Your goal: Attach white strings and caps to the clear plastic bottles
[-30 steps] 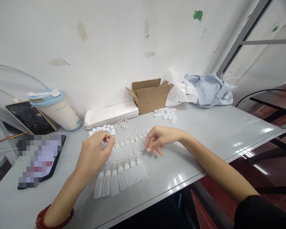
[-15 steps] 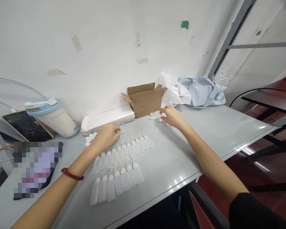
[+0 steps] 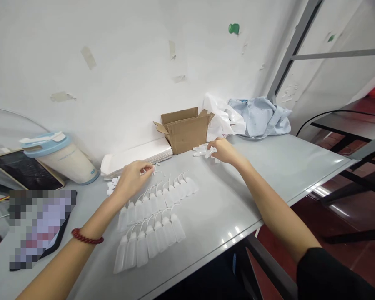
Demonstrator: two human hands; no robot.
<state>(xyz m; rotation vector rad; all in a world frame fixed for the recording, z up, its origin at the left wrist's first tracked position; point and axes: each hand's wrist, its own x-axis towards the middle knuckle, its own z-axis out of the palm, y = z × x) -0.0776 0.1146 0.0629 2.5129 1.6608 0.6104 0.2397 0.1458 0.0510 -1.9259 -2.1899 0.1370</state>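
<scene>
Two slanting rows of small translucent squeeze bottles (image 3: 152, 239) with thin white curved tips lie on the grey table (image 3: 218, 208). Above their left part, my left hand (image 3: 133, 177) has thumb and fingertips pinched together by some tiny white thin pieces (image 3: 157, 170); what it pinches is too small to make out. Small white caps (image 3: 111, 186) lie partly hidden behind that hand. Farther right, the fingers of my right hand (image 3: 223, 150) are curled round a small translucent plastic bottle at a loose pile of similar pieces (image 3: 200, 151).
An open cardboard box (image 3: 187, 135) stands against the wall, beside a stack of white flat sheets (image 3: 137, 156). Behind my right hand are a white plastic bag (image 3: 220, 114) and light blue cloth (image 3: 259, 116). At left are a tumbler (image 3: 65, 160), a phone (image 3: 25, 171) and a blurred-out item (image 3: 42, 229).
The view has shifted slightly, moving the scene a little left. My right fingers have closed in among the translucent pieces. My left hand stays near the tiny white pieces, still pinched.
</scene>
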